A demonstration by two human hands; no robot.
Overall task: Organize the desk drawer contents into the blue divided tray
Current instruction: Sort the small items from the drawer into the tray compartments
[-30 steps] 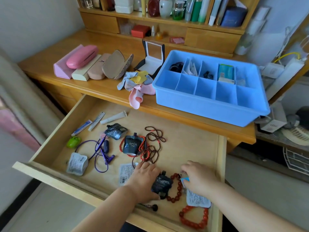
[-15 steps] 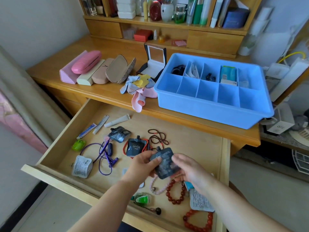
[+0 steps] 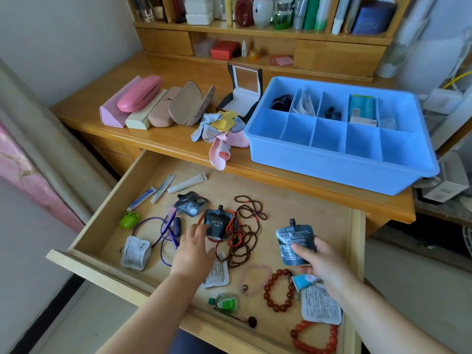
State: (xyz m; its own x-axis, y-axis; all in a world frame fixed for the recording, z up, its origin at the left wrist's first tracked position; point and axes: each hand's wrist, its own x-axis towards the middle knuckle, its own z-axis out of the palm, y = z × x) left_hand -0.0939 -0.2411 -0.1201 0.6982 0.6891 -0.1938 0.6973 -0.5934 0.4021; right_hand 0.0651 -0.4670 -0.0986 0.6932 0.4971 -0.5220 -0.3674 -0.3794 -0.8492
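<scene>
Drawer [image 3: 301,213] contents mid-sort: one pouch in hand, second being reached, blue divided tray [image 3: 339,172] on desk at 1 o'clock.

Left hand [image 3: 194,251], fingers loosely spread, tips touching DPOR pouch [image 3: 217,224]; the pouch lies on red and brown bead strands [image 3: 245,233], so lifting it likely snags or drags the strands, maybe the purple cable [image 3: 163,236] at 9 o'clock too. Right hand [image 3: 321,264] pinches the grey-blue spout pouch [image 3: 293,241], thumb on its face, other fingers behind; light grip on slick film, so it could slip during the carry to 12 o'clock. Tray's front row looks free, back row partly filled; both pouches in one cell could jam.
</scene>
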